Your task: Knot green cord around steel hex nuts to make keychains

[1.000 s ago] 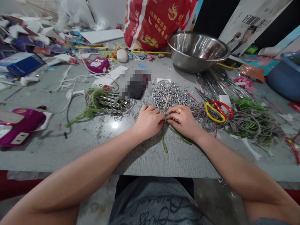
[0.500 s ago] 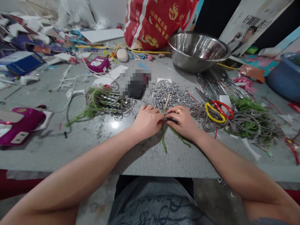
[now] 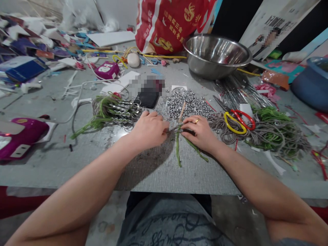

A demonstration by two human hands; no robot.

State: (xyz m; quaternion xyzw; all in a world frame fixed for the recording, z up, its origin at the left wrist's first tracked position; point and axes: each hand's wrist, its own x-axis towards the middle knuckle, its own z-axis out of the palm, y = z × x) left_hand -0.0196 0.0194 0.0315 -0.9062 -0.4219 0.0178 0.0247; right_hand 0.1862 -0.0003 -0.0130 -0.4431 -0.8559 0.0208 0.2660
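My left hand is closed on a grey cord that runs across to the right. My right hand, with a ring on one finger, pinches the work where the grey cord meets a green cord. Two green ends hang from there toward the table's front edge. A thin wooden stick stands out just beyond my right fingertips. Behind both hands lies a spread of small metal nuts. What exactly sits between my right fingers is hidden.
Left of my hands lies a bundle of green and grey cords with metal pieces; a phone is behind it. To the right are scissors and a cord heap. A steel bowl and red bag stand behind.
My left hand has moved left, away from the right, and a length of grey cord now spans the gap between them. The right hand has stayed in place.
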